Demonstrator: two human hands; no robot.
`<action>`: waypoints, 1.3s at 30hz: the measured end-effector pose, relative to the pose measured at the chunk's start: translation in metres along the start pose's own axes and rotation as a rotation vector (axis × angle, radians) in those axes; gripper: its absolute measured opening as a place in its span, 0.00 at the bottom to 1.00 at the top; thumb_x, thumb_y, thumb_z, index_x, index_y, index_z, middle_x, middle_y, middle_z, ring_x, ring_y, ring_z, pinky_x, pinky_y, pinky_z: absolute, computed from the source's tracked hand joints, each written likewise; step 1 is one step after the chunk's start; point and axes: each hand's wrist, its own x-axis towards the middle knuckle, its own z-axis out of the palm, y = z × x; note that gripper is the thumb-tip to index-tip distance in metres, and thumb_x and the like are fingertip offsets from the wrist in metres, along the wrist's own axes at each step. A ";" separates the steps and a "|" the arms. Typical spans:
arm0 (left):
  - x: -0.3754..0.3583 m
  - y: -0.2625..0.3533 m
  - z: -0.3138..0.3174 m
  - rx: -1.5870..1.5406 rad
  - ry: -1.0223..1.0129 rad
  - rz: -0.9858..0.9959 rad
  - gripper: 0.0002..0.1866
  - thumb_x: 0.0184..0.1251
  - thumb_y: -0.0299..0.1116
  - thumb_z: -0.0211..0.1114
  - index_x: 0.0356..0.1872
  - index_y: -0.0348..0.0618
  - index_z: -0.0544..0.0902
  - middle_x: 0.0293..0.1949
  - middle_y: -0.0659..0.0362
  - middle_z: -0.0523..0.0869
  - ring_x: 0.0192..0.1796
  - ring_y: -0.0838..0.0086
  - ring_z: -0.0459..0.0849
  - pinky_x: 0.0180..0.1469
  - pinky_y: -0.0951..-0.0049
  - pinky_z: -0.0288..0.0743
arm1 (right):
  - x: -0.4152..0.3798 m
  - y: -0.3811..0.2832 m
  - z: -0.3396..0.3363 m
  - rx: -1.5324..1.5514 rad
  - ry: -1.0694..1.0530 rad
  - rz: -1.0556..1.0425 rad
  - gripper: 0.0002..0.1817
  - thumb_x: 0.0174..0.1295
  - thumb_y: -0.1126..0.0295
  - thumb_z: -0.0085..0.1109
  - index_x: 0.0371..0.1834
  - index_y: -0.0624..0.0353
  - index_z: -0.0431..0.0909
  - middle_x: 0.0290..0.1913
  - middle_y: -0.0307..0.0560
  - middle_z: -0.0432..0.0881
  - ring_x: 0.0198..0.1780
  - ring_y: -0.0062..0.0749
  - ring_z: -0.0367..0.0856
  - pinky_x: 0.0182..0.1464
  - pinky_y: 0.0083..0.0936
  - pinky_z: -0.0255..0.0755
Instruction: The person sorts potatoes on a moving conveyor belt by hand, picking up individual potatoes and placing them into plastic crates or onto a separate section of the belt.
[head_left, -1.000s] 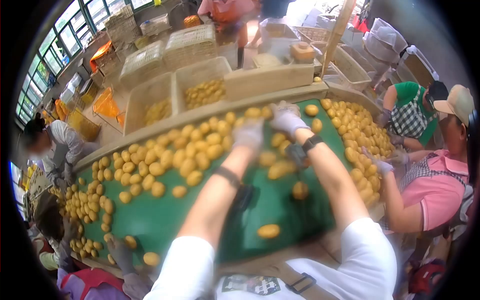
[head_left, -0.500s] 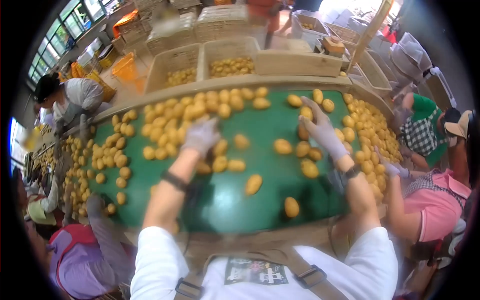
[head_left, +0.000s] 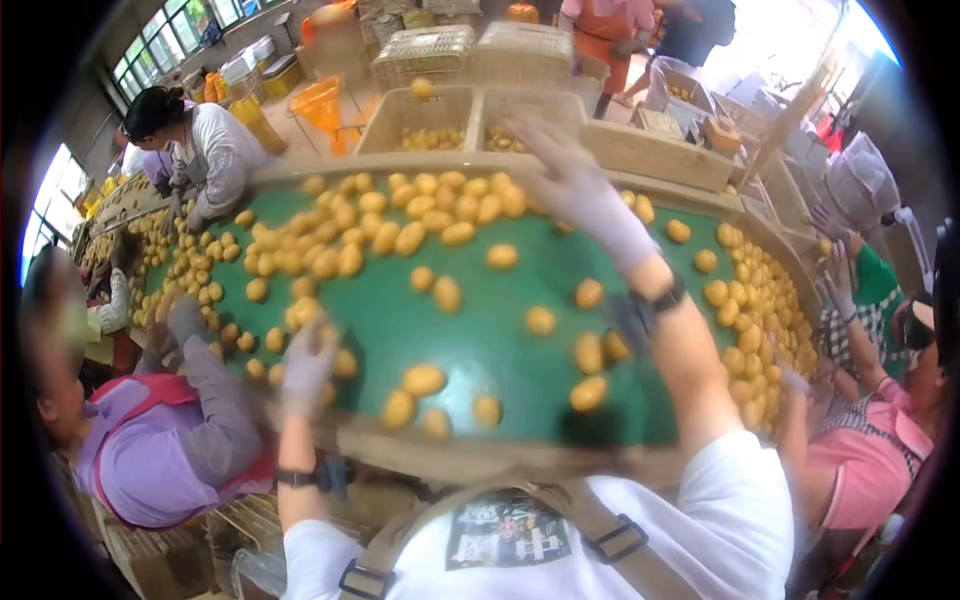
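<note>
Many yellow potatoes (head_left: 424,380) lie spread over a green belt (head_left: 470,330). My right hand (head_left: 575,190), gloved and blurred, reaches over the far edge of the belt with its fingers stretched out and nothing seen in them. One potato (head_left: 421,88) is in the air above the left crate (head_left: 375,125), away from my hand. At the left near side of the belt, my gloved left hand (head_left: 308,365) is among potatoes, its fingertips next to one (head_left: 302,314). Motion blur hides whether those fingers hold it.
A second crate (head_left: 550,105) and a wooden board (head_left: 660,155) stand beyond the far edge. Dense potatoes (head_left: 765,300) line the right side. Co-workers' gloved hands work at the near left (head_left: 187,320) and right (head_left: 795,380). Another person (head_left: 215,150) leans in at the far left.
My right hand has moved forward and left to the far edge. My left hand has drawn back toward the near left. A potato now hangs in the air, and the view has shifted.
</note>
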 end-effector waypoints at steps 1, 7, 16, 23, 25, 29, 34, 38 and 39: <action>-0.008 0.003 -0.007 -0.242 0.010 -0.084 0.25 0.75 0.46 0.61 0.67 0.46 0.78 0.41 0.55 0.88 0.35 0.72 0.86 0.38 0.70 0.80 | -0.018 0.008 -0.014 -0.090 -0.046 0.059 0.26 0.65 0.62 0.63 0.68 0.53 0.77 0.68 0.58 0.77 0.69 0.56 0.76 0.71 0.45 0.69; -0.056 0.074 -0.039 -1.482 -0.174 -0.654 0.30 0.80 0.61 0.50 0.64 0.48 0.78 0.29 0.64 0.78 0.16 0.83 0.63 0.19 0.83 0.59 | -0.228 0.216 -0.088 -0.810 -0.408 0.275 0.29 0.65 0.64 0.63 0.71 0.54 0.72 0.75 0.68 0.66 0.75 0.71 0.62 0.76 0.52 0.62; -0.022 0.123 0.008 -1.984 -0.595 -0.693 0.26 0.82 0.53 0.51 0.72 0.52 0.71 0.49 0.54 0.84 0.35 0.77 0.76 0.37 0.78 0.73 | -0.196 -0.085 0.007 -0.133 -0.759 -0.138 0.27 0.57 0.61 0.70 0.63 0.49 0.81 0.70 0.53 0.72 0.69 0.54 0.71 0.72 0.58 0.60; -0.042 0.044 -0.035 -2.090 -0.441 -0.543 0.28 0.77 0.31 0.58 0.76 0.57 0.67 0.66 0.52 0.77 0.52 0.65 0.84 0.54 0.66 0.83 | -0.136 0.073 0.055 -0.610 -0.161 -0.137 0.15 0.56 0.68 0.65 0.47 0.51 0.83 0.50 0.48 0.82 0.55 0.47 0.80 0.54 0.47 0.74; -0.044 0.025 -0.041 -2.128 -0.431 -0.551 0.30 0.75 0.29 0.59 0.77 0.58 0.66 0.66 0.53 0.78 0.54 0.65 0.83 0.55 0.66 0.82 | -0.092 0.111 0.058 -0.595 -0.228 0.157 0.16 0.61 0.69 0.59 0.53 0.53 0.82 0.53 0.52 0.81 0.56 0.49 0.80 0.55 0.46 0.74; -0.053 0.012 -0.051 -2.043 -0.427 -0.476 0.33 0.73 0.27 0.59 0.78 0.60 0.65 0.65 0.53 0.78 0.55 0.65 0.82 0.53 0.67 0.82 | -0.034 0.070 0.072 -0.686 -0.451 0.647 0.23 0.62 0.69 0.56 0.63 0.54 0.77 0.54 0.57 0.84 0.59 0.56 0.81 0.58 0.48 0.74; -0.056 -0.001 -0.058 -2.051 -0.380 -0.506 0.28 0.76 0.42 0.60 0.75 0.57 0.69 0.65 0.51 0.79 0.45 0.70 0.80 0.42 0.71 0.78 | -0.059 0.083 0.061 -0.422 -0.505 0.751 0.27 0.64 0.56 0.56 0.64 0.59 0.74 0.55 0.62 0.85 0.56 0.58 0.85 0.59 0.46 0.77; -0.043 -0.014 -0.042 -2.408 -0.623 -0.558 0.30 0.77 0.59 0.55 0.68 0.50 0.76 0.62 0.52 0.80 0.52 0.65 0.79 0.53 0.62 0.79 | -0.080 0.028 0.052 -0.088 -0.272 0.767 0.27 0.61 0.60 0.66 0.62 0.59 0.77 0.51 0.58 0.85 0.54 0.47 0.85 0.58 0.36 0.76; -0.032 -0.009 -0.034 -2.736 -0.586 -0.986 0.30 0.76 0.60 0.55 0.66 0.48 0.77 0.61 0.52 0.80 0.55 0.62 0.78 0.58 0.57 0.76 | -0.073 -0.008 0.058 0.016 -0.172 0.724 0.27 0.60 0.60 0.68 0.62 0.59 0.77 0.50 0.57 0.85 0.53 0.45 0.85 0.58 0.36 0.76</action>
